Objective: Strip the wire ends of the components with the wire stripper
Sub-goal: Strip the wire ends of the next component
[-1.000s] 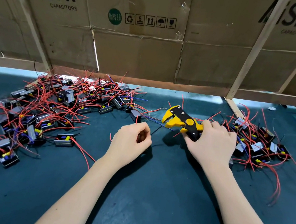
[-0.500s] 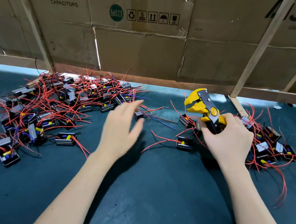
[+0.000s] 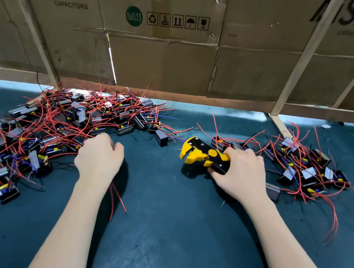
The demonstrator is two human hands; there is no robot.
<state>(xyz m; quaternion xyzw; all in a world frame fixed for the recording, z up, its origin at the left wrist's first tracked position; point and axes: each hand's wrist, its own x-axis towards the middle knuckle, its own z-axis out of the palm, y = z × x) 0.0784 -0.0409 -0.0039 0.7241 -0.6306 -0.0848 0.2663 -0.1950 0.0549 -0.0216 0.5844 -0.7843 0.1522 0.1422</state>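
On green mat | right hand grips wire stripper | left hand curled at component pile

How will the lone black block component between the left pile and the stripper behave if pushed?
The black block component looks boxy and flat-sided, so it would probably slide, not roll. Its thin red wires look floppy and would likely trail. They lie near the left pile and might snag.

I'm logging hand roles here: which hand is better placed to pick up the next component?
Left. The left hand sits at the edge of the big component pile, fingers curled toward it, while the right hand grips the wire stripper.
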